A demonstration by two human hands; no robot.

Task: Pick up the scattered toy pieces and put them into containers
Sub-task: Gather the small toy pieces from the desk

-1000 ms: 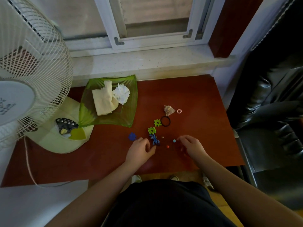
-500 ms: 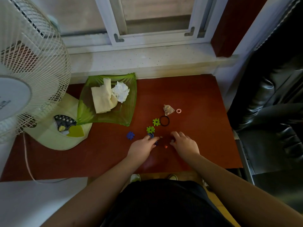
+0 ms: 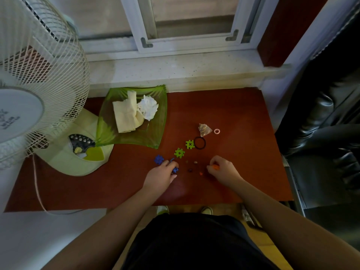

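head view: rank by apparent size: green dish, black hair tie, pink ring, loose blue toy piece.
1. Green dish, by far the largest.
2. Black hair tie and loose blue toy piece: about alike, not ranked; the blue piece is partly covered by the left hand.
3. Pink ring, the smallest.

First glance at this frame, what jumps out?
Both hands work low on the red table: the left hand grips blue toy pieces, and the right hand pinches an orange piece. Two green puzzle pieces lie just beyond. A big white fan fills the left, beside a green dish of tissues.
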